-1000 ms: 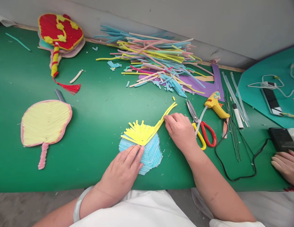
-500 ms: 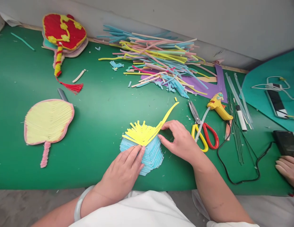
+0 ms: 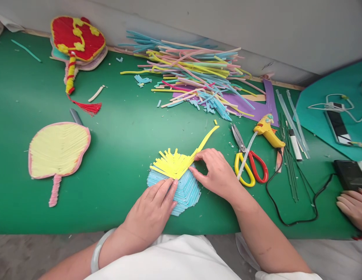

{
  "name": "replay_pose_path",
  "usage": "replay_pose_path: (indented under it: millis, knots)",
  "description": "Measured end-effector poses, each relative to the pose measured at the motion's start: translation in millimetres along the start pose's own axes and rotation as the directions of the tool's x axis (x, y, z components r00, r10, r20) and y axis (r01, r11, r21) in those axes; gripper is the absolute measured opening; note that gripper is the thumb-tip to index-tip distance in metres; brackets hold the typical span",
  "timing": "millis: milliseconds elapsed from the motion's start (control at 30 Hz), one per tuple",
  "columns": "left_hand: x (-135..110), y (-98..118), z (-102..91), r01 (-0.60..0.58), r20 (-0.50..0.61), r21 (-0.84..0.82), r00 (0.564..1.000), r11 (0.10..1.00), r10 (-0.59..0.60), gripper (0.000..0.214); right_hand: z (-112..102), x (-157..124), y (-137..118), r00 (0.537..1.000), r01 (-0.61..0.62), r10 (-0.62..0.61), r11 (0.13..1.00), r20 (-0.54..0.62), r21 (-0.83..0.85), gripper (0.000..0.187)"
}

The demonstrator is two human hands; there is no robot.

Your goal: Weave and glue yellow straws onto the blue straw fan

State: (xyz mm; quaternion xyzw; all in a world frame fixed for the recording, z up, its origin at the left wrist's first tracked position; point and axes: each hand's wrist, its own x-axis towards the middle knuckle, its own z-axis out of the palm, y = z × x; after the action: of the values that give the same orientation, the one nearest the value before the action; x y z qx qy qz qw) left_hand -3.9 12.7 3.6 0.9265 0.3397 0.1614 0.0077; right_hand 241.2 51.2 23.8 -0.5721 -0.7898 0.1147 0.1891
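A blue piece (image 3: 185,198) made of strips laid side by side lies flat at the table's front middle. On its upper half bright yellow strips (image 3: 170,162) fan out from a low point. My left hand (image 3: 153,202) rests on the piece, fingers stretched flat and fingertips at the yellow strips' lower point. At the right edge, my right hand (image 3: 214,171) has its thumb and forefinger bent around the last yellow strip (image 3: 208,139), whose long free end sticks out to the upper right. The fingertips partly hide where that strip meets the blue piece.
Scissors (image 3: 243,155) and a yellow glue gun (image 3: 268,130) with a black cord lie to the right. Behind is a pile of coloured fuzzy sticks (image 3: 192,70). Fan shapes in pale yellow (image 3: 60,151) and red (image 3: 78,39) lie left. Another person's hand (image 3: 354,208) is far right.
My right hand has moved slightly left, closer in along the yellow strip at the blue piece's edge. My left hand stays in place.
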Motion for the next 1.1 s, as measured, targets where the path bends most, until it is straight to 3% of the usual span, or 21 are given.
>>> replay_pose_path:
  millis: [467, 700, 1100]
  knots:
    - [5.0, 2.2, -6.5, 0.075, -0.069, -0.041, 0.995, 0.996, -0.078, 0.034, 2.2, -0.1, 0.6, 1.0, 0.012, -0.013, 0.999, -0.017, -0.039, 0.013]
    - [5.7, 0.9, -7.4, 0.069, -0.05, -0.036, 0.996, 0.997, -0.071, 0.034, 2.5, 0.0, 0.8, 1.0, 0.012, -0.013, 0.999, -0.014, -0.036, 0.014]
    - [3.5, 3.8, -7.2, 0.154, -0.023, -0.06, 0.987, 0.986, -0.156, 0.035, 2.6, 0.4, 0.0, 1.0, 0.01, -0.01, 0.999, -0.017, -0.041, 0.015]
